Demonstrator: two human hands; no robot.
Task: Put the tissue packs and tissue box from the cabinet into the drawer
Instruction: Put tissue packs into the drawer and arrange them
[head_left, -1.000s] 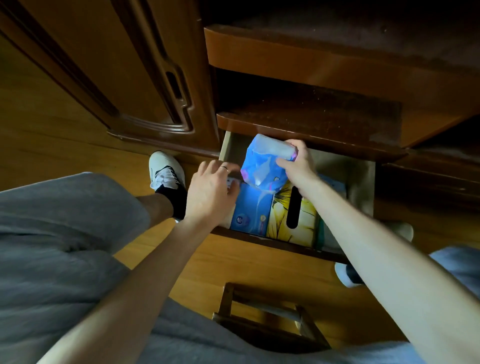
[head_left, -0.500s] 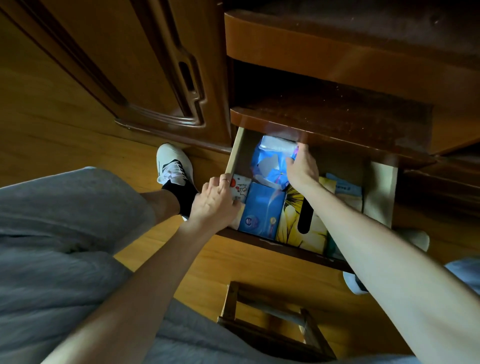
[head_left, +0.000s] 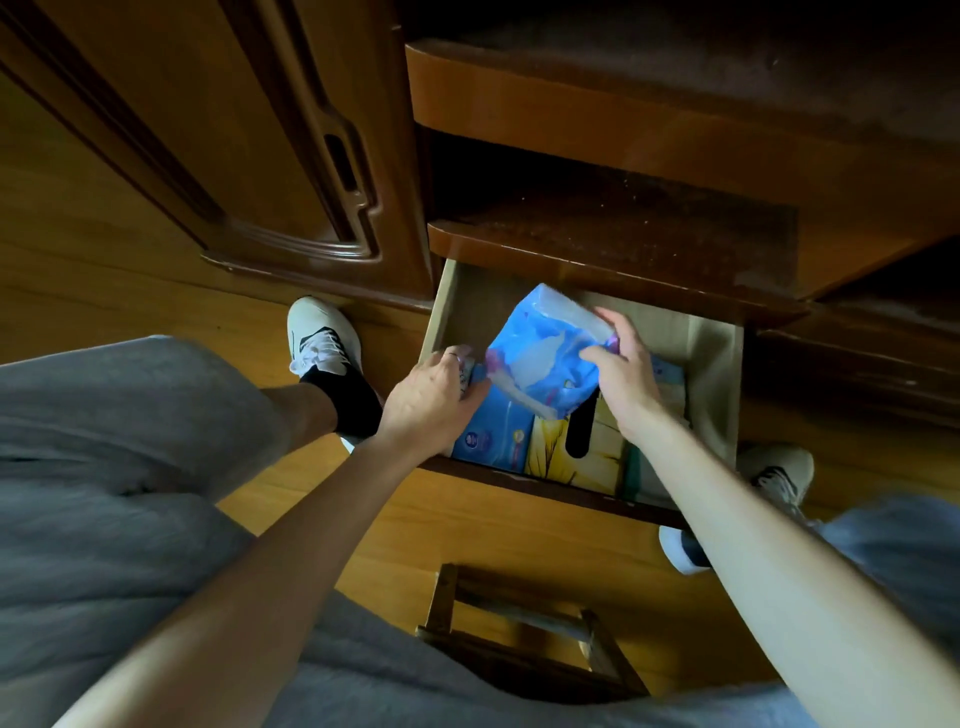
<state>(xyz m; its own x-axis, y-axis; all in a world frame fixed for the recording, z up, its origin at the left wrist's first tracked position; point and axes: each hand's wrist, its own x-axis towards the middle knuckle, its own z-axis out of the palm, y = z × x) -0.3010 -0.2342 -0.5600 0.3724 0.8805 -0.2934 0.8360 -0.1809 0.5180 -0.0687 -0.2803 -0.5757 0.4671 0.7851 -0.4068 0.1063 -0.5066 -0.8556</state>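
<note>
The blue pack (head_left: 540, 358) has risen, gripped by right hand (head_left: 621, 371); left hand (head_left: 434, 397) seemingly pinches its corner.

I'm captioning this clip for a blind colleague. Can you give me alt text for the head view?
The right hand holds a blue tissue pack over an open drawer already holding a yellow tissue box, while the left hand grips another pack at the drawer's left.
</note>
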